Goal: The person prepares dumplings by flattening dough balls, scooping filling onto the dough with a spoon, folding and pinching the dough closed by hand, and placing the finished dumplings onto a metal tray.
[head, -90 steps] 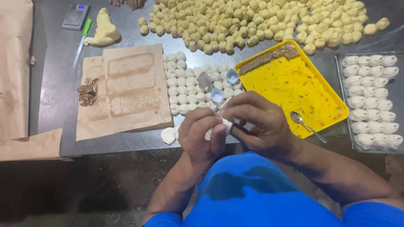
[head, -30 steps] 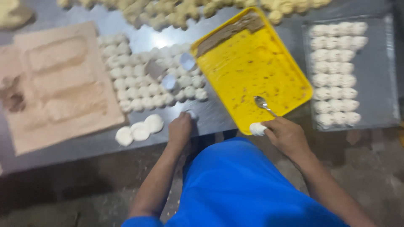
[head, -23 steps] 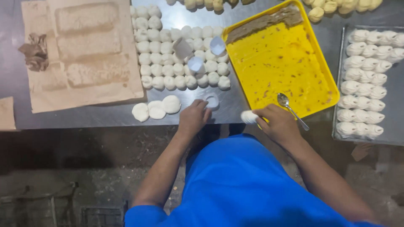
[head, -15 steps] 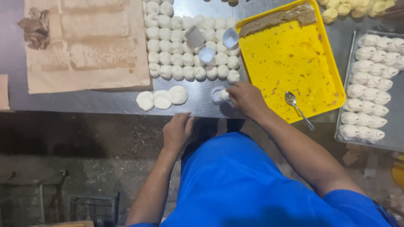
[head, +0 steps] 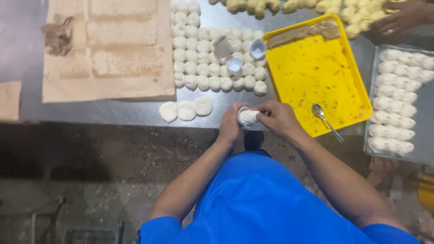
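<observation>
Blue shirt fills the near edge of the view, and both forearms reach up to the front lip of the steel worktop (head: pixel 113 113). The left hand (head: pixel 229 124) and right hand (head: pixel 280 118) are both closed around one small white dough piece (head: pixel 248 116), held between them right at the worktop's edge, just at 7 o'clock of the yellow tray (head: pixel 316 77).

My guess is the risk sits in that spot: the piece is worked over the lip, so a loose grip could drop it to the dirty floor (head: pixel 113 171) below. The spoon (head: pixel 326 121) lies at the tray's near corner with its handle overhanging, and a brush of the right wrist could knock it off.

At 9 o'clock of the hands lie three flattened dough discs (head: pixel 186 110), touching in a row. Beyond them, at 12 o'clock, a block of small dough rounds (head: pixel 203 68) runs to several dozen, too many to count surely, with three little white cups (head: pixel 235 65) resting on it. One brown paper sheet (head: pixel 108 49) lies at 10 o'clock. At 3 o'clock, a metal tray (head: pixel 375 113) holds rows of shaped pieces. Farthest off, at 1 o'clock, another person's hand (head: pixel 402 18) rests by a heap of yellowish dough balls (head: pixel 253 5).
</observation>
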